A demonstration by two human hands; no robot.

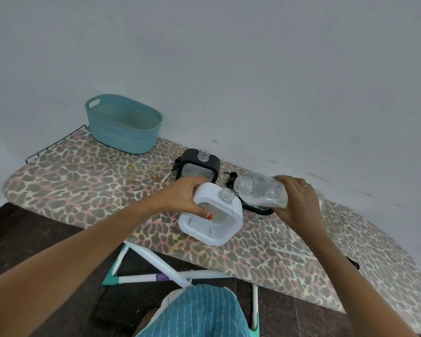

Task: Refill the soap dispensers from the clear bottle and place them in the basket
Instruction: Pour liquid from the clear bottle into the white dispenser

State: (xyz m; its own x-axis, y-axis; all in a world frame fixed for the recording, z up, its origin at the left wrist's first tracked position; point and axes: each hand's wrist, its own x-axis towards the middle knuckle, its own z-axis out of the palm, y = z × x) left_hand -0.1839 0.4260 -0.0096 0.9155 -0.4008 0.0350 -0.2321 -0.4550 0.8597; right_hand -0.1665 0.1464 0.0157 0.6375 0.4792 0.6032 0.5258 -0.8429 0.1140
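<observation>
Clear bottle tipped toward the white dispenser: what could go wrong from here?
1. The clear bottle has its mouth beside the narrow neck of the white dispenser, not over it; a pour now would likely spill on the ironing board.
2. The left hand holds the white dispenser tilted near the board's front edge; it might slip off.

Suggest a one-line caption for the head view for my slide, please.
Left hand grips the white soap dispenser; right hand tips the clear bottle toward its neck, over the ironing board.
</observation>
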